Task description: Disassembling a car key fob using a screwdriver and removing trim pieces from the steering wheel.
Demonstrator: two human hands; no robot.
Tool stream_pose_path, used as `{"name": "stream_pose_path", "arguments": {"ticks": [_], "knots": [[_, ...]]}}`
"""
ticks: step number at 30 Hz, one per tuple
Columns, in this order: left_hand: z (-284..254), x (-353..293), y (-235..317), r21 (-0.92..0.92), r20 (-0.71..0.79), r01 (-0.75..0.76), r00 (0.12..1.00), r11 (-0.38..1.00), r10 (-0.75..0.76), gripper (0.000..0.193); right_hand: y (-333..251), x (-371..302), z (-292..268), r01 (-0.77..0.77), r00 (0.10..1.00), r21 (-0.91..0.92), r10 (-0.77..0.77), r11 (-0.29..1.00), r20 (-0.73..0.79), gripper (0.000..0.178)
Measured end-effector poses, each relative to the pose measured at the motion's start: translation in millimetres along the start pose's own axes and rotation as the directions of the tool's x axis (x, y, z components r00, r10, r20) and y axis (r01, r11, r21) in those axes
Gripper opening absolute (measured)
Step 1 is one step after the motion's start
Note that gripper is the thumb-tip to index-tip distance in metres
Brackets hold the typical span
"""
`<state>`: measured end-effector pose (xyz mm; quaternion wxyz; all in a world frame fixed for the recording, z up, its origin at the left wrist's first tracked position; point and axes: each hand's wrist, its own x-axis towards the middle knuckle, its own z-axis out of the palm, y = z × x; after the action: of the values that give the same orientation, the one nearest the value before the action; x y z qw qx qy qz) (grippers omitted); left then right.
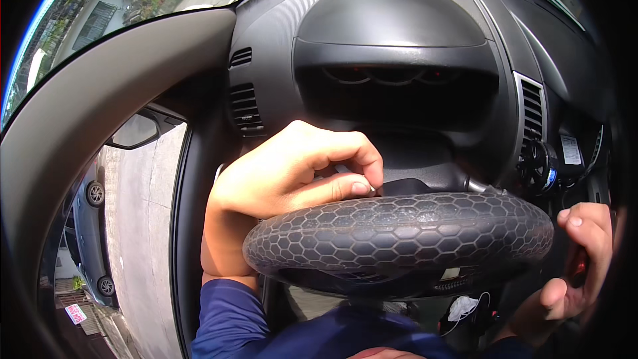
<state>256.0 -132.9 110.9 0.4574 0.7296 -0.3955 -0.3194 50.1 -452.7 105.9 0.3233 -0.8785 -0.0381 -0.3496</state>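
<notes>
My left hand [302, 169] is raised just behind the upper left rim of the steering wheel [399, 229]. Its thumb and forefinger pinch together on something small, mostly hidden by the fingers. The wheel wears a black cover with a honeycomb pattern. To the right of the rim, apart from it, is my right hand [591, 246]. Thumb and forefinger stand apart there, while the other fingers curl around a small red and dark thing [581, 267], whose kind I cannot make out.
Beyond the wheel rises the dashboard with a hooded instrument panel [399, 76]. A small black round fan-like device [537, 165] sits by the right air vent [531, 110]. A white face mask [463, 307] lies low beside my lap. The left door window shows a parked car [93, 233].
</notes>
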Motion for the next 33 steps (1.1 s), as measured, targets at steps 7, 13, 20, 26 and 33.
{"name": "stream_pose_path", "arguments": {"ticks": [7, 13, 20, 26, 33], "knots": [[10.8, -21.5, -3.7, -0.359, -0.104, -0.030, 0.995, 0.933, -0.008, 0.011, -34.9, 97.9, 45.8, 0.312, 0.798, 0.108, -0.323, 0.944, 0.509, 0.079], [3.1, 8.1, -12.6, -0.327, 0.080, -0.159, 0.978, 0.931, 0.195, 0.010, -6.0, 62.8, 24.2, 0.319, 0.890, -0.030, -0.289, 0.947, 0.354, 0.063], [-0.9, 32.3, -4.7, -0.060, 0.108, -0.189, 0.975, 0.980, 0.195, 0.015, 8.5, 61.8, 23.5, 0.288, 0.883, 0.098, -0.304, 0.953, 0.357, 0.057], [-3.3, 27.8, 7.2, -0.049, 0.125, -0.120, 0.984, 0.992, 0.125, 0.020, 6.7, 73.0, 29.4, 0.255, 0.860, 0.226, -0.327, 0.940, 0.392, 0.052], [0.5, 24.7, 16.7, 0.118, 0.107, -0.110, 0.989, 0.987, 0.098, 0.019, 3.2, 94.2, 37.6, 0.242, 0.756, 0.359, -0.407, 0.902, 0.513, 0.062]]}}
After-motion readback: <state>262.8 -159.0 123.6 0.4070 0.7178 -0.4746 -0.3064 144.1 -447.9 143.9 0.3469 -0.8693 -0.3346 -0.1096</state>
